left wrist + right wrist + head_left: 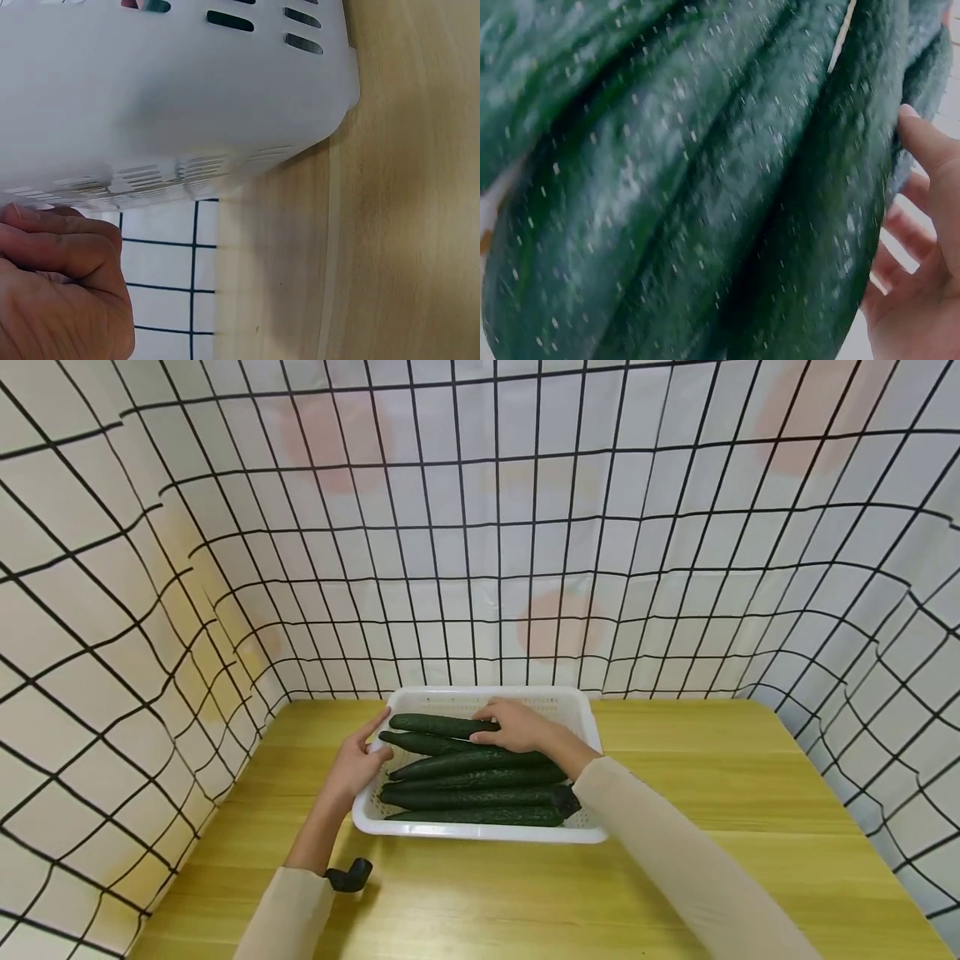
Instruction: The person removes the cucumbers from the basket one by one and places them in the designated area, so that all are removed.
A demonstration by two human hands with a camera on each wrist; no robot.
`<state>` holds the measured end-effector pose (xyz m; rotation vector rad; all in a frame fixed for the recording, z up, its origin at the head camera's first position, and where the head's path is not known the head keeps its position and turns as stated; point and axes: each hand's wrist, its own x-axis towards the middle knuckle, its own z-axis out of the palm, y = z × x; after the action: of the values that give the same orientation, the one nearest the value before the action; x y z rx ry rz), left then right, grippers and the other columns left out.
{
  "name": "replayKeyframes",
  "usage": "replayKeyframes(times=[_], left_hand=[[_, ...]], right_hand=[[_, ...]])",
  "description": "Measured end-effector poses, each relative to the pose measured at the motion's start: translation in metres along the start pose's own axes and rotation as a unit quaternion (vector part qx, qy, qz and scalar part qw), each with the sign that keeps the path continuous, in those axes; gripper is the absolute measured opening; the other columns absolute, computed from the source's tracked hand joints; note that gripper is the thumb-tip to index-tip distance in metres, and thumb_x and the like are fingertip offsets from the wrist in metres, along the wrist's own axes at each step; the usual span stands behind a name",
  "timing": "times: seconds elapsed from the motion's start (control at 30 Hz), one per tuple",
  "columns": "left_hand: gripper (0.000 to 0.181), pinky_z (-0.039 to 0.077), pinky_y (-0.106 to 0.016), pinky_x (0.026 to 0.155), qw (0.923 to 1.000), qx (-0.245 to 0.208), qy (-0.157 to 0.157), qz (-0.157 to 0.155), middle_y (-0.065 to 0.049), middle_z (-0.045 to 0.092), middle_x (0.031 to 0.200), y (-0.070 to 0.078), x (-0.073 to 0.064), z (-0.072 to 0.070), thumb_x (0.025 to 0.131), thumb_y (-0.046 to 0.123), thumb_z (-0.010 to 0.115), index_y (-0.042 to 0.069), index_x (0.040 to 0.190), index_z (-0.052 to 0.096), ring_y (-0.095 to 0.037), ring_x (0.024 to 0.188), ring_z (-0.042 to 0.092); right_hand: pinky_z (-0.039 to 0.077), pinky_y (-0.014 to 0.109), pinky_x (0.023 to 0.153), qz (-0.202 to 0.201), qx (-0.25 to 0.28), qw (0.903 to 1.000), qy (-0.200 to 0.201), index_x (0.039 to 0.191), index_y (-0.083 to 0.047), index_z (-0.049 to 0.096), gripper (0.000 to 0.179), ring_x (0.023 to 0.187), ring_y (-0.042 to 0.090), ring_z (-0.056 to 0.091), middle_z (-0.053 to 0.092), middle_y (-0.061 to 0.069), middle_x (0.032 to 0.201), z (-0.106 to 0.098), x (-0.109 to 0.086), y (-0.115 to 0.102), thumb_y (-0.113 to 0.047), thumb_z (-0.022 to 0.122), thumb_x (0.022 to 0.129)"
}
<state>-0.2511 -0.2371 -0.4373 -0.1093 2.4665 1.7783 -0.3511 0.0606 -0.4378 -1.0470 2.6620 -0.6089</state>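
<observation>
A white plastic basket (480, 832) holds several long dark green cucumbers lying lengthwise side by side. My left hand (362, 764) grips the basket's left rim, with the thumb over the edge. In the left wrist view, its curled fingers (64, 241) press against the slotted basket wall (187, 90). Inside the basket, my right hand (521, 727) holds the right end of the rearmost cucumber (435, 725), thumb on the near side. Bumpy cucumbers (727, 187) fill much of the right wrist view, partly hiding the fingers of the right hand (922, 262).
The basket stands on a yellowish wooden table (712, 793), near its back edge. Behind it and along both sides hangs white sheeting with a black grid (495, 552). Black wrist cameras show by the left wrist (348, 875) and at the right wrist (566, 802).
</observation>
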Motion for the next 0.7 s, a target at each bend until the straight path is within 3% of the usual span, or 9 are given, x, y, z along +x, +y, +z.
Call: replayKeyframes(times=[0.13,0.3,0.53,0.7], left_hand=[[0.078,0.057,-0.037,0.061,1.0000,0.001,0.008,0.002,-0.012,0.063,0.074,-0.012,0.008,0.001,0.095,0.006,0.058,0.037,0.162,0.032,-0.019,0.062,0.062],[0.077,0.057,-0.036,0.063,0.9997,0.003,0.019,0.015,-0.015,0.069,0.083,-0.017,0.008,0.000,0.094,0.007,0.059,0.039,0.160,0.035,-0.019,0.066,0.063],[0.079,0.051,-0.032,0.057,0.9998,0.006,0.014,0.013,0.005,0.043,0.056,-0.016,0.007,-0.001,0.092,0.007,0.060,0.039,0.160,0.036,-0.011,0.051,0.045],[0.080,0.050,-0.032,0.058,0.9999,0.007,0.008,0.009,0.006,0.043,0.056,-0.018,0.010,0.000,0.092,0.008,0.060,0.040,0.160,0.034,-0.011,0.051,0.043]], right_hand=[[0.048,0.047,0.107,0.000,0.008,0.9999,0.008,0.144,-0.009,0.059,0.052,0.128,0.030,0.059,0.062,0.012,0.140,0.002,-0.001,-0.002,-0.040,0.059,0.103],[0.044,0.049,0.112,-0.007,0.038,0.9992,0.014,0.147,-0.010,0.056,0.051,0.136,0.031,0.055,0.059,0.012,0.147,0.002,-0.003,-0.003,-0.038,0.057,0.105],[0.040,0.049,0.116,-0.006,0.061,0.9972,0.042,0.150,-0.011,0.054,0.054,0.142,0.032,0.049,0.055,0.010,0.152,0.000,-0.006,-0.005,-0.039,0.058,0.104],[0.042,0.049,0.114,0.003,0.071,0.9952,0.068,0.146,-0.016,0.059,0.052,0.140,0.029,0.052,0.059,0.007,0.149,-0.007,-0.012,-0.007,-0.041,0.063,0.101]])
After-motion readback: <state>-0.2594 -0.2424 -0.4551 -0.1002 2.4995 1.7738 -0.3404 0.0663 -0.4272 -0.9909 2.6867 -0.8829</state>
